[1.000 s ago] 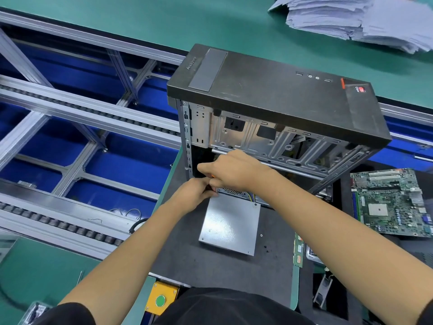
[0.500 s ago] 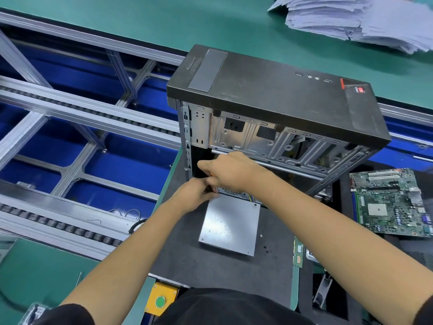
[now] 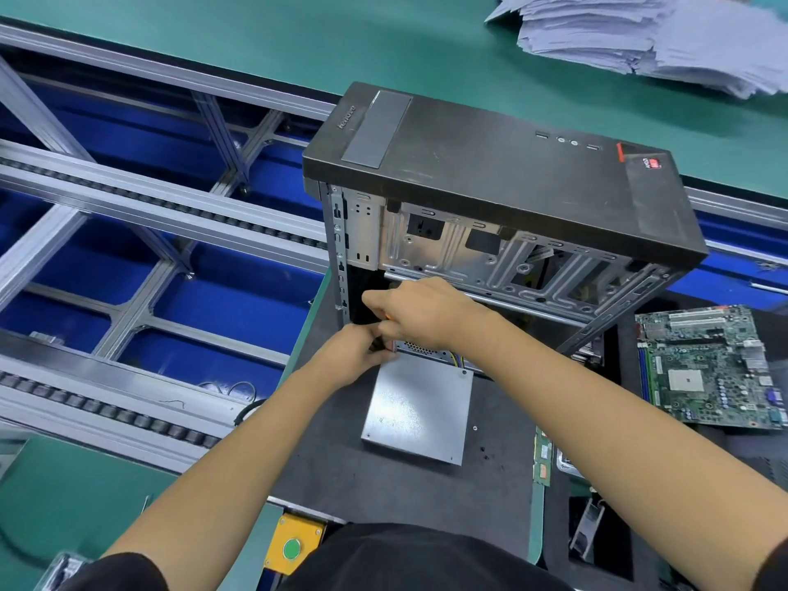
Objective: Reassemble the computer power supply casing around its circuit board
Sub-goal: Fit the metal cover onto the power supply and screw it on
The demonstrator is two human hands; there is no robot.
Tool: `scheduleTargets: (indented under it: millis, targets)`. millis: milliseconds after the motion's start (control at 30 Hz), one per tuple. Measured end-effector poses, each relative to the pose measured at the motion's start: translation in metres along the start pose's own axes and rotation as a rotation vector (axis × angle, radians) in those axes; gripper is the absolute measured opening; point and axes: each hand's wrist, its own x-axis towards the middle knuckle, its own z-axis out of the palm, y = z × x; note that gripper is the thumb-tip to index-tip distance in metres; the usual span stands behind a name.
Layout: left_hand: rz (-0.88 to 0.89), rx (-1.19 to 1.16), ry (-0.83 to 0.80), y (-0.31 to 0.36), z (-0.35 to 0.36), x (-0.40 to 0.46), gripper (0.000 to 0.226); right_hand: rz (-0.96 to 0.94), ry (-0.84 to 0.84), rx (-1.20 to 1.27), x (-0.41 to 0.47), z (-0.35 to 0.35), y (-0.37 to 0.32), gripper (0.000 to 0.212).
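The grey metal power supply (image 3: 420, 409) lies flat on a black mat (image 3: 383, 496), its far end by the open computer case (image 3: 490, 198). Its vent grille and coloured wires show at that far end. My left hand (image 3: 356, 356) grips the supply's far left corner. My right hand (image 3: 420, 313) is curled just above it around a tool with an orange handle, mostly hidden by the fingers. The tool's tip and what it touches are hidden.
A green motherboard (image 3: 708, 368) lies at the right. A stack of papers (image 3: 648, 32) sits at the far right on the green table. Conveyor rails (image 3: 149, 215) run at the left. A yellow box with a green button (image 3: 292, 548) is near me.
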Motion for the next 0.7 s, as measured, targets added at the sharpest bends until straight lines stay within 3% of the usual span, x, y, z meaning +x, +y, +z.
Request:
scheduleTargets:
  millis: [367,700]
  targets:
    - [0.013,-0.043,-0.051,-0.004,-0.005,0.002,0.015,0.022,0.025,-0.048,0.0,0.005,0.0,0.016]
    - [-0.039,-0.115,0.09,-0.006,0.011,-0.016,0.014,0.057,0.049,-0.126,0.001,0.008,-0.003,0.023]
